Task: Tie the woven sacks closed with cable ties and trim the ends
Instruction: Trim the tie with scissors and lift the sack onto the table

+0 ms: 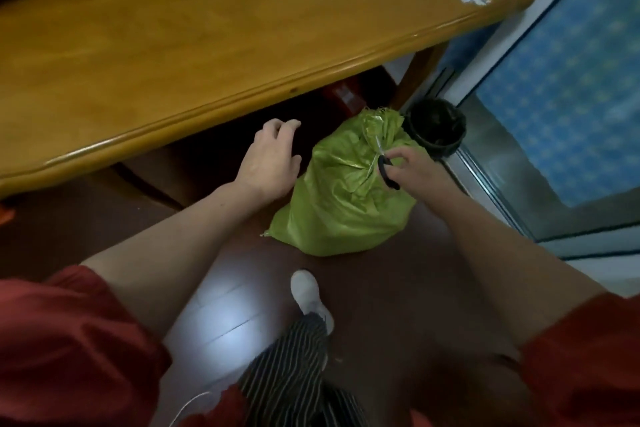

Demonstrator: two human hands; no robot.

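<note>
With the green sack cinched by a cable tie, the right hand grips scissors at its apparently untrimmed tail; the left hand hangs relaxed and empty.

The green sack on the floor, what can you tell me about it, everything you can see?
The green sack is shiny, crinkled woven plastic, full and standing on the dark floor beside a black bin. Its neck is gathered shut, frayed mouth fanning above, with a pale cable tie around it. The right hand holds black-handled scissors at that neck. The left hand hovers beside it; contact is unclear.
</note>
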